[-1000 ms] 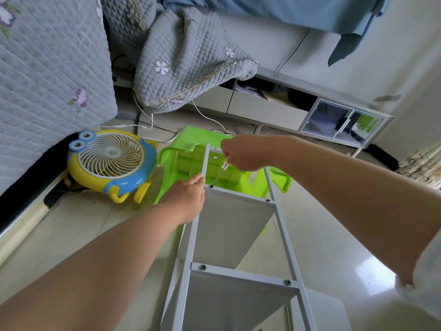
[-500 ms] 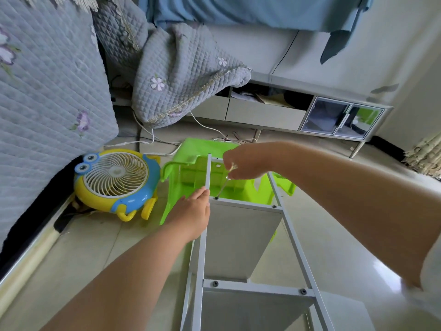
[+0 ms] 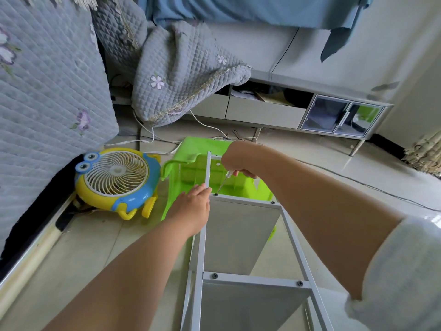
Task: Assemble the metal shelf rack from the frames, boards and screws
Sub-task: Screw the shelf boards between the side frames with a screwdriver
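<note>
The shelf rack (image 3: 241, 240) lies on the floor (image 3: 78, 254) with its long axis running away from you, far end over the green plastic stool (image 3: 191, 149); its near end is cut off by the lower edge. Your left hand (image 3: 193, 209) rests on the left frame rail, fingers curved against it. Your right hand (image 3: 238, 161) grips a screwdriver (image 3: 223, 183), shaft slanting down-left, tip on the screw (image 3: 216, 194) at the upper board's left corner. The handle is hidden in your fist.

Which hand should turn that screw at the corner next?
The right hand, probably. It grips the screwdriver, whose tip sits on the corner screw. The left hand rests on the frame post, steadying it.
</note>
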Demonstrator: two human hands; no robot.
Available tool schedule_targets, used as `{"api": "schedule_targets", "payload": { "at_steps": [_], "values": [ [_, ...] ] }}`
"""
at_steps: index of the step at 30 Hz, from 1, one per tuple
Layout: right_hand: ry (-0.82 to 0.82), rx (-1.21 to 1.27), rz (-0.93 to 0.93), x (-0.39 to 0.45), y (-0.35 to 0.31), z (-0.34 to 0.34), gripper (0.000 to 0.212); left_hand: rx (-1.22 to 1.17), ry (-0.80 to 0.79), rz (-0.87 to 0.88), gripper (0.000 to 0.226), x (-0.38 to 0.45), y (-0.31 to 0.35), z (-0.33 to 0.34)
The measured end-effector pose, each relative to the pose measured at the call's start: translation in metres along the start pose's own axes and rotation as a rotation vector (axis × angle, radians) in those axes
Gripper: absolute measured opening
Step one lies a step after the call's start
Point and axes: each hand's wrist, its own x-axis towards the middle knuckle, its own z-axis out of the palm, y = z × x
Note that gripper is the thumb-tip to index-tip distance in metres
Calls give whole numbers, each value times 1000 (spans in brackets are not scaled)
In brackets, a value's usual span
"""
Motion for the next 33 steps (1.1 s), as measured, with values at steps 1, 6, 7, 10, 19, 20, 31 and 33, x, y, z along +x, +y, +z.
{"api": "schedule_targets", "payload": {
  "at_steps": [1,6,7,10,19,20,31,33],
  "values": [
    [-1,25,3,0,-1,1,38,2,-10,-4,44,0,0,-1],
    [141,247,41,-8,31,0,33,80,17,22,45,-1,7,-9],
    [208,273,70,-11,46,0,34,109,23,23,48,0,7,-9],
    [311,400,183,-21,106,12,33,212,6,53,56,4,10,-8],
    [362,675,338,-46,233,165,27,463,-62,-137,38,5,47,-3],
    [339,686,343,-50,238,184,25,465,-44,-146,45,1,52,1],
    [118,647,457,-106,278,331,14,73,-61,129,60,-30,166,50],
    [73,641,446,-116,280,350,27,108,-139,172,65,-31,174,55]
  ]
}}
